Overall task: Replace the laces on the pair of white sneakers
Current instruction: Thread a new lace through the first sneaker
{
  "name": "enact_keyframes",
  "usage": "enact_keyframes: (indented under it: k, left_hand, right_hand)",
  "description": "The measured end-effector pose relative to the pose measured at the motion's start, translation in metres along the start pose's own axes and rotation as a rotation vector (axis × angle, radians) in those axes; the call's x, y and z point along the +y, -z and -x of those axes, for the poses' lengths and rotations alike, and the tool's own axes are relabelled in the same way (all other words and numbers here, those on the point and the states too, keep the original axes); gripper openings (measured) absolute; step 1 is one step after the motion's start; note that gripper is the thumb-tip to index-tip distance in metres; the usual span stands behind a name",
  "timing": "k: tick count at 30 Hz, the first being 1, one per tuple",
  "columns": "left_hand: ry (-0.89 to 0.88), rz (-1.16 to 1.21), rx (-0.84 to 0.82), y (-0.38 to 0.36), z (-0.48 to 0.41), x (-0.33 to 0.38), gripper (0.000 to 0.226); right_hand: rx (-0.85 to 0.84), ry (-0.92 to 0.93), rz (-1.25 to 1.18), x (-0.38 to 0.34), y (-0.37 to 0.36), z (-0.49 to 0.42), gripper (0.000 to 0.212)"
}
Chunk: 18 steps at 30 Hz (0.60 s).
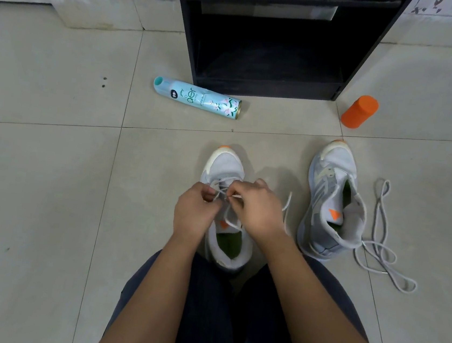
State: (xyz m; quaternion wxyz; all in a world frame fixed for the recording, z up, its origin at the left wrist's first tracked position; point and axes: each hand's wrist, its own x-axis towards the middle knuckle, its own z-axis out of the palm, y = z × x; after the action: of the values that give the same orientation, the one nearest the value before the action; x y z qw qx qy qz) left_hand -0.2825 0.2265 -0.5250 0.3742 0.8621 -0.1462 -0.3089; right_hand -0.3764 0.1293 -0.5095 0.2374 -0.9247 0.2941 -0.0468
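White sneakers, two in number, both stand on the tiled floor (49,179) with their toes pointing away from the seated person. Head view, sole view available. The near sneaker (226,168) sits directly in front of the person, between the knees of the dark trousers (209,310), with its green insole exposed at the heel opening. Both hands work over its eyelet row. The left hand (191,215) has its fingers curled inward and closed on the lace (287,206) at the left side of the tongue. The right hand (257,206) pinches a short stretch of the same lace between thumb and fingertips, close against the left hand. One free length of that lace trails down the right side of the shoe, behind the right wrist, onto the floor. How many eyelets are threaded cannot be told, as the hands cover them. The second sneaker (330,189) stands well to the right, apart from the first, its collar gaping and its orange tongue tab showing. A loose lace (377,245) lies in open loops on the floor just beside it on the right, one strand reaching the heel. Farther off, a pale blue spray can (196,99) lies on its side near the foot of a black shelf unit (257,87). An orange container (359,112) stands on the floor to the right of that unit.
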Motion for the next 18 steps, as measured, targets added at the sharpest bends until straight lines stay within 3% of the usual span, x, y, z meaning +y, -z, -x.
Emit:
enact_keyframes:
  k: [3,7,18]
  left_hand:
    - [0.048,0.177,-0.007,0.005,-0.002,-0.004,0.008]
    - [0.132,0.344,-0.052,0.009,-0.004,-0.005,0.024]
    - [0.214,0.435,-0.102,0.013,-0.006,-0.002,0.015]
  right_hand:
    - [0.139,-0.097,-0.121,0.002,-0.008,-0.001,0.005]
    - [0.135,-0.288,-0.235,-0.007,-0.022,-0.001,0.006]
    - [0.115,-0.373,-0.217,-0.018,-0.031,0.002,0.006]
